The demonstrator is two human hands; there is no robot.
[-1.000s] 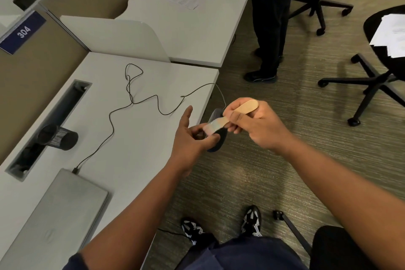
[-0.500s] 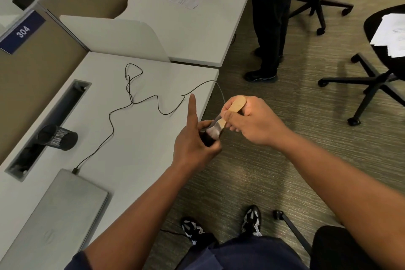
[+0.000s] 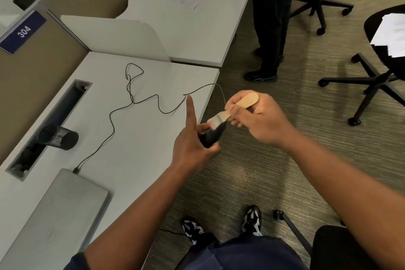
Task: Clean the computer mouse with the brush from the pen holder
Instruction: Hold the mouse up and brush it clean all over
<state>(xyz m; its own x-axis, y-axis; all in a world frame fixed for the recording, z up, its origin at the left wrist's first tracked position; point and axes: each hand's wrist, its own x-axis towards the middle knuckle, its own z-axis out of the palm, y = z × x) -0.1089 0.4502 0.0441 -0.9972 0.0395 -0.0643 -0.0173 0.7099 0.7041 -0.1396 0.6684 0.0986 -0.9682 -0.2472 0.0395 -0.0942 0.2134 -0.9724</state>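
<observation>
So the person is standing at the desk edge with the black computer mouse held up off the desk in the left hand, fingers wrapped round it and the index finger sticking straight up. The right hand is closed around the wooden handle of a flat brush, and the bristle end sits right on the top end of the mouse. The mouse cable snakes back across the desk to a closed grey laptop. The black mesh pen holder lies tipped on its side by the cable slot, well apart from the hands.
</observation>
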